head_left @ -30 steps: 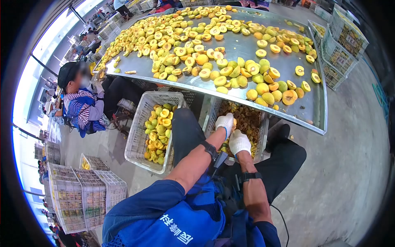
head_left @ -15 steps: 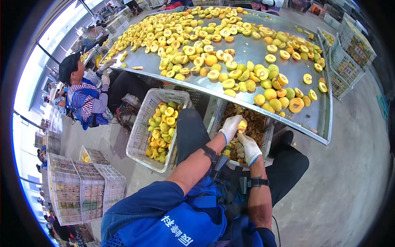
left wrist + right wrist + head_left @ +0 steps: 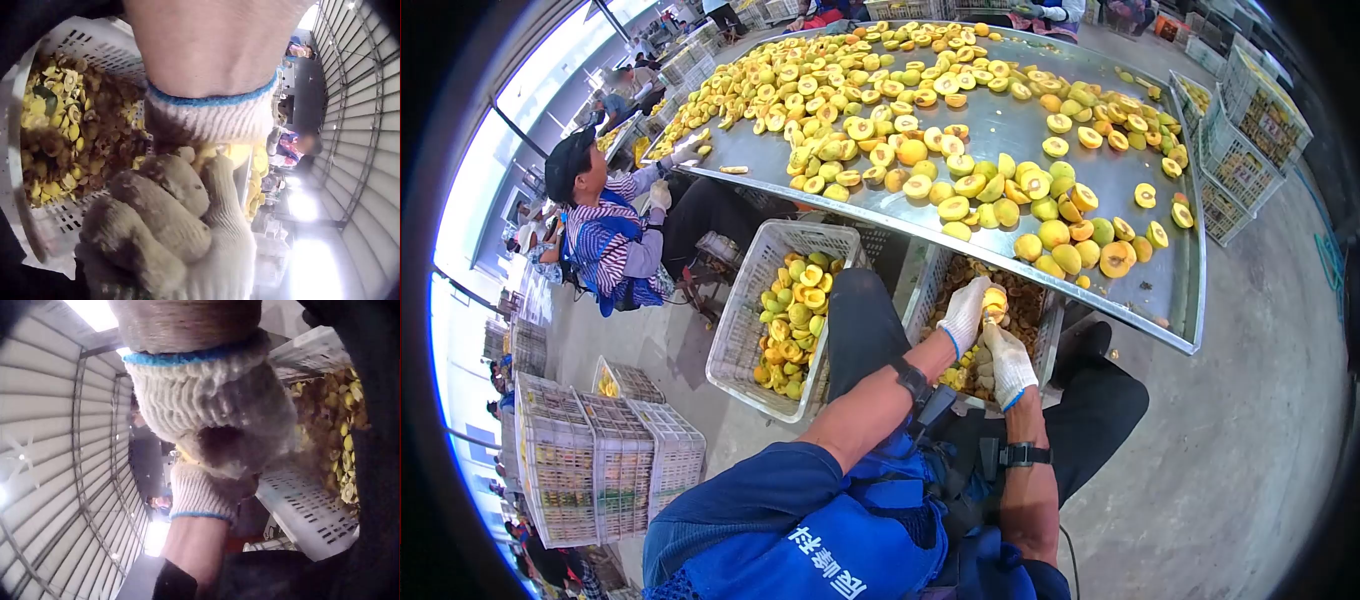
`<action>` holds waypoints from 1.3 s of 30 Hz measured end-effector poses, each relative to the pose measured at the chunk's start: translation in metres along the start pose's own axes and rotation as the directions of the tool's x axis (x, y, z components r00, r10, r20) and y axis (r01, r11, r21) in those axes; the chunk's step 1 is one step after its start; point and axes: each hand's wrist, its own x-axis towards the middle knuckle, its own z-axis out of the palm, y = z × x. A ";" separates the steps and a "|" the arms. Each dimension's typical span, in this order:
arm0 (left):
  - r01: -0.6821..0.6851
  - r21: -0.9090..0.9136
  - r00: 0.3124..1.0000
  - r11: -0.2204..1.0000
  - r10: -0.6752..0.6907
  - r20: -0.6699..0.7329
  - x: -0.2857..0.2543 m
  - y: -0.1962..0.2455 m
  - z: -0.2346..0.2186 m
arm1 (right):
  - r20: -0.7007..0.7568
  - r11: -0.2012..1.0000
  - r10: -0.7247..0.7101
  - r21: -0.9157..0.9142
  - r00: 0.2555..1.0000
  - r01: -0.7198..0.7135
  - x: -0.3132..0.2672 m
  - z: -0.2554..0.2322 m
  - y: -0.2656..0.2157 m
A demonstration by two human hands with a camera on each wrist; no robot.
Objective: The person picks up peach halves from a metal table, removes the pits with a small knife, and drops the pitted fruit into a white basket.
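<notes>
My gloved left hand (image 3: pixel 965 312) grips a yellow peach piece (image 3: pixel 994 302) above a crate (image 3: pixel 918 295) of brown and yellow scraps. Right against the lower side of the fruit is my gloved right hand (image 3: pixel 1010 365). In the left wrist view, the right hand's curled fingers (image 3: pixel 156 212) show stained knit, and its thumb (image 3: pixel 220 187) reaches up to the peach. I cannot tell whether that fist also holds something. Seen from the right wrist, the left hand (image 3: pixel 200 490) lies just beyond the right glove (image 3: pixel 219 419), which hides most of the fruit.
A metal table (image 3: pixel 1145 290) covered with peach halves stands ahead, its raised edge close beyond my hands. Left of my knee (image 3: pixel 865 310) is a crate (image 3: pixel 740 320) of yellow peach pieces. A person (image 3: pixel 615 225) sits at the left. Stacked crates (image 3: pixel 1245 150) stand at the right.
The two hands stay together at the peach, which now shows more beyond the left fingers. My right hand has shifted slightly to the right. The seated person's hand has reached onto the table edge.
</notes>
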 end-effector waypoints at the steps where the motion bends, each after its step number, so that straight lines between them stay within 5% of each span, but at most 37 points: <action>1: 0.011 -0.052 1.000 0.999 -0.011 -0.016 -0.001 -0.003 0.000 | -0.024 0.996 -0.057 -0.077 0.998 0.055 0.004 -0.004 0.008; 2: 0.009 -0.052 1.000 0.999 -0.010 -0.014 -0.002 -0.004 0.003 | -0.024 0.995 -0.059 -0.077 0.998 0.057 0.005 -0.004 0.009; 3: -0.058 -0.020 0.996 0.998 0.056 -0.071 -0.004 -0.007 0.006 | -0.095 0.876 -0.321 -0.409 0.942 0.257 0.005 -0.004 0.010; 4: -0.119 0.014 0.985 0.993 0.120 -0.126 -0.006 -0.010 0.008 | -0.071 0.615 -0.566 -0.700 0.821 0.363 0.004 -0.005 0.012; 8: -0.218 -0.033 0.963 0.975 0.210 -0.167 0.001 -0.021 0.009 | -0.118 0.605 -0.586 -0.722 0.802 0.335 -0.002 -0.004 0.004; 9: -0.219 -0.033 0.963 0.975 0.210 -0.170 0.005 -0.028 0.000 | -0.153 0.878 -0.344 -0.403 0.926 0.260 -0.001 -0.012 -0.001; 10: -0.307 0.066 0.945 0.949 0.312 -0.099 0.009 -0.032 -0.011 | -0.084 0.996 -0.090 -0.032 0.992 0.088 0.000 -0.021 -0.007; 11: -0.397 0.157 0.914 0.904 0.405 -0.019 0.011 -0.033 -0.019 | 0.078 0.937 0.128 0.316 0.989 -0.146 -0.001 -0.025 -0.013; 12: -0.024 -0.209 0.999 0.978 0.018 -0.028 0.005 -0.016 -0.029 | -0.002 0.966 0.033 0.257 0.999 -0.032 -0.009 -0.021 -0.016; 13: -0.131 0.011 0.990 0.991 0.131 -0.046 0.000 -0.017 -0.032 | -0.003 0.965 0.032 0.261 0.999 -0.030 -0.016 -0.020 -0.019; 15: 0.048 -0.262 0.999 0.964 -0.047 0.009 -0.001 -0.006 -0.038 | 0.019 0.981 -0.025 0.192 1.000 0.021 -0.024 -0.017 -0.024; 17: -0.060 -0.092 0.998 0.994 0.057 -0.035 -0.002 -0.007 -0.035 | 0.002 0.976 -0.056 0.209 0.998 0.054 -0.021 -0.008 -0.020; 18: -0.152 0.091 0.986 0.984 0.158 -0.053 -0.004 -0.007 -0.033 | -0.085 0.976 -0.216 -0.013 0.973 0.216 -0.019 -0.004 -0.021; 19: -0.154 0.090 0.986 0.984 0.159 -0.052 -0.005 -0.003 -0.029 | -0.135 0.904 -0.389 -0.245 0.911 0.350 -0.017 -0.002 -0.023; 20: -0.015 -0.084 0.997 0.996 0.008 -0.080 -0.004 0.004 -0.024 | -0.103 0.720 -0.674 -0.314 0.731 0.619 0.005 -0.007 -0.006; 21: 0.122 -0.257 0.986 0.959 -0.148 -0.083 -0.003 0.007 -0.021 | -0.104 0.719 -0.675 -0.315 0.730 0.620 0.004 -0.006 -0.009; 23: 0.071 -0.289 0.984 0.955 -0.115 -0.137 0.000 0.001 -0.017 | -0.033 0.657 -0.690 -0.447 0.723 0.607 0.002 -0.001 -0.019; 25: 0.131 -0.398 0.991 0.908 -0.125 0.041 0.010 -0.012 -0.023 | 0.084 0.362 -0.772 -0.756 0.630 0.545 0.008 0.003 -0.018; 26: -0.274 -0.015 0.960 0.962 0.273 -0.058 0.005 -0.029 -0.017 | 0.085 0.318 -0.749 -0.824 0.657 0.469 0.005 0.009 -0.022; 27: -0.277 -0.017 0.960 0.961 0.275 -0.059 0.010 -0.029 -0.020 | 0.082 0.267 -0.725 -0.882 0.684 0.389 0.002 0.017 -0.025; 29: 0.097 -0.450 0.993 0.888 -0.114 -0.012 0.019 -0.025 -0.029 | 0.129 0.216 -0.743 -0.882 0.656 0.418 0.002 0.017 -0.022; 31: 0.048 -0.447 0.988 0.893 -0.108 -0.110 -0.002 -0.015 -0.016 | 0.173 0.169 -0.759 -0.879 0.628 0.446 0.000 0.017 -0.018; 33: -0.026 -0.353 0.977 0.935 -0.052 -0.208 -0.018 -0.011 -0.009 | 0.121 0.272 -0.783 -0.816 0.611 0.509 -0.002 0.017 -0.019; 34: -0.207 -0.066 0.963 0.976 0.191 -0.189 -0.015 -0.027 -0.014 | 0.126 0.268 -0.783 -0.815 0.609 0.513 -0.001 0.016 -0.021; 35: -0.209 -0.068 0.962 0.975 0.193 -0.193 -0.017 -0.023 -0.013 | 0.134 0.260 -0.750 -0.841 0.647 0.476 -0.001 0.014 -0.023; 37: -0.014 -0.146 0.973 0.989 -0.020 -0.230 -0.021 -0.015 -0.008 | 0.139 0.249 -0.717 -0.864 0.683 0.437 -0.001 0.010 -0.026; 39: -0.022 -0.127 0.981 0.992 -0.003 -0.195 -0.017 -0.020 -0.012 | 0.106 0.309 -0.630 -0.875 0.769 0.374 -0.003 0.006 -0.029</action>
